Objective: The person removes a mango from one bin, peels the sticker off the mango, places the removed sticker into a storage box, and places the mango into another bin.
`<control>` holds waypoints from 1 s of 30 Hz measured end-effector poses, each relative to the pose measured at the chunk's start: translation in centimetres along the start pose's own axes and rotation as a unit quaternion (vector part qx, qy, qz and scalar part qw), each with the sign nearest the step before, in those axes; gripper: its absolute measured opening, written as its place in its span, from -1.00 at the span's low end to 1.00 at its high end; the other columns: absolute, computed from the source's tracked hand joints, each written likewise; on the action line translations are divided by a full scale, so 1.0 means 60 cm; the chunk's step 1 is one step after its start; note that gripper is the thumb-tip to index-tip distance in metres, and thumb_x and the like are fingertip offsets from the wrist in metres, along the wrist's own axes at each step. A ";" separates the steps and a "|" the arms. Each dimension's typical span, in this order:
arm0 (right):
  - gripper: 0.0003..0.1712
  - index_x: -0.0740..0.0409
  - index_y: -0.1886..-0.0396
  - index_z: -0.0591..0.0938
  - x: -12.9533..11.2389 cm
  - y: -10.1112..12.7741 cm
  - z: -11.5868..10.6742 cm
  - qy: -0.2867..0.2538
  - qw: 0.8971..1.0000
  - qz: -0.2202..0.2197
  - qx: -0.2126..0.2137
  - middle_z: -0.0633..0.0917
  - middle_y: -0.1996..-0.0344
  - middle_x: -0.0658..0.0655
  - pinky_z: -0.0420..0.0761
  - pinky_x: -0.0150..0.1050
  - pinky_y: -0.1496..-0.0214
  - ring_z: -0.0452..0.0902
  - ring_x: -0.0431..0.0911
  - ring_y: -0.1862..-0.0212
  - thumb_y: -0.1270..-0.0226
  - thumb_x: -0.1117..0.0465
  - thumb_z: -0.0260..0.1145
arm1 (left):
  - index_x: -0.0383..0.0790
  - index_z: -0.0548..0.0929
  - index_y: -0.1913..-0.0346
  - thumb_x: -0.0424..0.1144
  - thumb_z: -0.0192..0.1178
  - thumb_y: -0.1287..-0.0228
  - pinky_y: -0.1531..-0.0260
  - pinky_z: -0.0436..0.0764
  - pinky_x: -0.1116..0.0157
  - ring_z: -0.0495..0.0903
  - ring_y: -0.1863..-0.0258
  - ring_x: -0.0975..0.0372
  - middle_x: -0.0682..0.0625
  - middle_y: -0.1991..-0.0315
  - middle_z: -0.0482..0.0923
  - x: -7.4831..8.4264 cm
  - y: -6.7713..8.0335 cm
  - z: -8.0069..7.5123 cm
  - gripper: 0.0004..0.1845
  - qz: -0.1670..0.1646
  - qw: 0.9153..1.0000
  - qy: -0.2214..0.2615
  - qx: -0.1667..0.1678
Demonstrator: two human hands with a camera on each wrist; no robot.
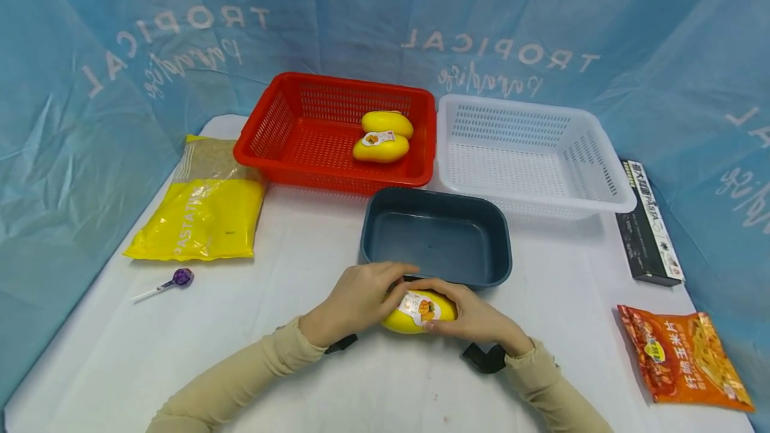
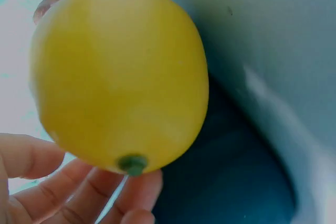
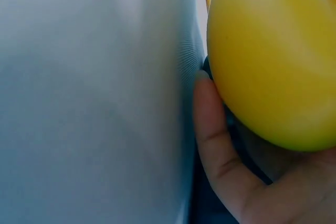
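A yellow mango [image 1: 430,313] with a white sticker on its top is held between both hands near the table's front, just before the dark blue bin [image 1: 436,246]. My left hand [image 1: 361,299] holds its left end, which in the left wrist view carries a small green stem; the left fingers [image 2: 86,190] lie against that end. Around the right side my right hand [image 1: 475,313] grips it, one finger across the far side and the thumb on the near side. The right wrist view shows the mango's smooth skin beside the right thumb [image 3: 215,135].
Behind stand a red basket [image 1: 325,176] holding two mangoes [image 1: 381,149] and a white basket [image 1: 505,169]. At left lie a yellow pasta bag [image 1: 204,219] and a lollipop [image 1: 182,278]. A black pasta box [image 1: 646,232] and orange snack bag [image 1: 686,359] lie right.
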State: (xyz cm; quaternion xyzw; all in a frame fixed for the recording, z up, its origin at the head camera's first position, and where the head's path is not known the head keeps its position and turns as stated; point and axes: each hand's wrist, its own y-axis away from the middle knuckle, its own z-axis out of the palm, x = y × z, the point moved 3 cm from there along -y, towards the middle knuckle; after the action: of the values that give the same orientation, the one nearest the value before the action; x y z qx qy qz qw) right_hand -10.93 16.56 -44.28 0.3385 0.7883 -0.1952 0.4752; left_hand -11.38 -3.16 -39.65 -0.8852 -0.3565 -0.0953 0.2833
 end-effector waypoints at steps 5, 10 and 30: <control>-0.33 -0.05 -0.33 0.43 0.006 0.001 0.003 0.000 1.000 0.007 0.001 0.54 -0.26 0.05 0.49 -0.37 -0.13 0.46 -0.22 -0.08 -0.21 0.15 0.39 | -0.16 0.68 0.07 -0.29 0.23 -0.24 0.39 0.69 0.38 0.72 0.37 0.30 0.03 0.20 0.75 0.000 0.002 0.004 -0.79 -0.003 1.000 -0.010 -0.005; -0.31 -0.05 -0.31 0.44 0.009 0.002 0.006 -0.017 1.000 0.006 0.003 0.55 -0.23 0.03 0.50 -0.39 -0.11 0.47 -0.21 -0.06 -0.15 0.16 0.44 | -0.13 0.68 0.08 -0.29 0.23 -0.22 0.49 0.61 0.48 0.64 0.50 0.36 0.07 0.30 0.74 0.000 0.002 0.006 -0.79 -0.004 1.000 0.003 -0.020; -0.22 -0.08 -0.34 0.40 0.029 -0.003 0.016 -0.043 0.999 0.006 -0.012 0.51 -0.28 0.03 0.52 -0.36 -0.05 0.47 -0.20 -0.04 -0.09 0.15 0.49 | -0.07 0.67 0.10 -0.22 0.23 -0.12 0.74 0.24 0.52 0.29 0.69 0.42 0.21 0.59 0.46 0.000 0.002 0.003 -0.75 -0.051 0.992 -0.004 -0.114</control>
State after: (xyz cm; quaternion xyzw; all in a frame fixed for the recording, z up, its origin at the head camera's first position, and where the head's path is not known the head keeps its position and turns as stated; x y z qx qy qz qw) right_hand -11.00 16.45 -46.26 0.3283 0.7676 -0.1973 0.5139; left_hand -11.28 -3.13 -39.86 -0.8928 -0.3891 -0.1456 0.1741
